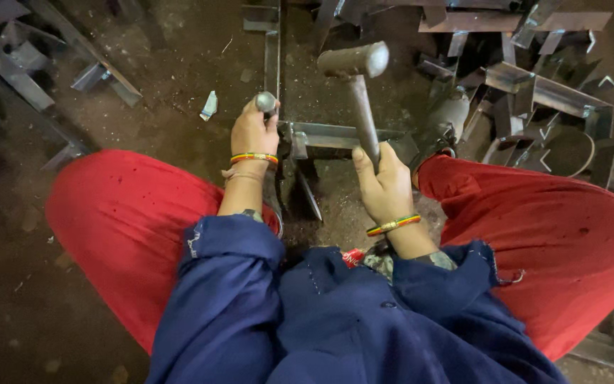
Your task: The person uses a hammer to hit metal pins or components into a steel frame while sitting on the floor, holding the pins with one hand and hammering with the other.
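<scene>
The right hand (386,183) grips one hammer (358,85) by its handle, head raised above one angle bar (335,134) on the floor (179,71). The left hand (254,131) is closed around one punch (266,102), standing beside the bar's end.

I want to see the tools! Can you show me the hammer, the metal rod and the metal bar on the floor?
hammer (353,60), head view, on its grey head.
metal rod (266,102), head view, on its rounded top above the left hand.
angle-iron bar (335,134), head view, on its flat face between the hands.
</scene>
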